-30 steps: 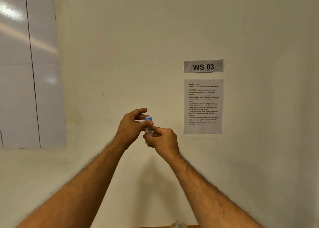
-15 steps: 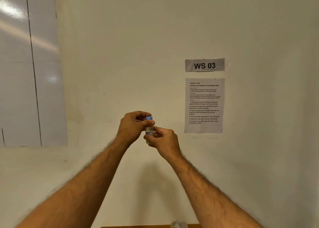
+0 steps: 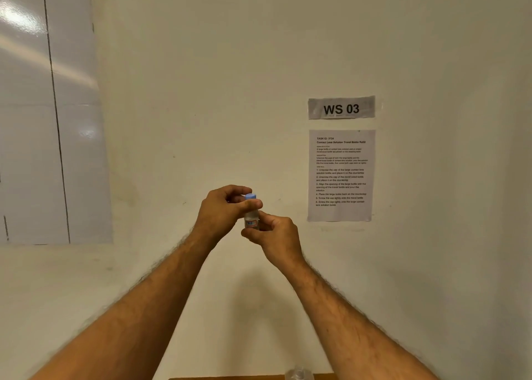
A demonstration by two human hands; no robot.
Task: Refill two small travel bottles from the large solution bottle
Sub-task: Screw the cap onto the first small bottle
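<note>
A small clear travel bottle (image 3: 251,220) with a red-and-blue label is held up in front of the wall at mid-frame. Its blue cap (image 3: 250,197) sits on top. My left hand (image 3: 221,212) pinches the cap between thumb and curled fingers. My right hand (image 3: 276,235) grips the bottle's body from below and the right. At the bottom edge the clear top of another bottle (image 3: 298,374) shows, apart from both hands. Which bottle that is cannot be told.
A thin strip of wooden table (image 3: 230,377) runs along the bottom edge. On the wall hang a "WS 03" sign (image 3: 341,108), a printed instruction sheet (image 3: 341,175) and, at the left, a glossy whiteboard sheet (image 3: 43,115).
My left fingers have curled further round the blue cap and the thumb has shifted across it. Both hands and the bottle stay at about the same place.
</note>
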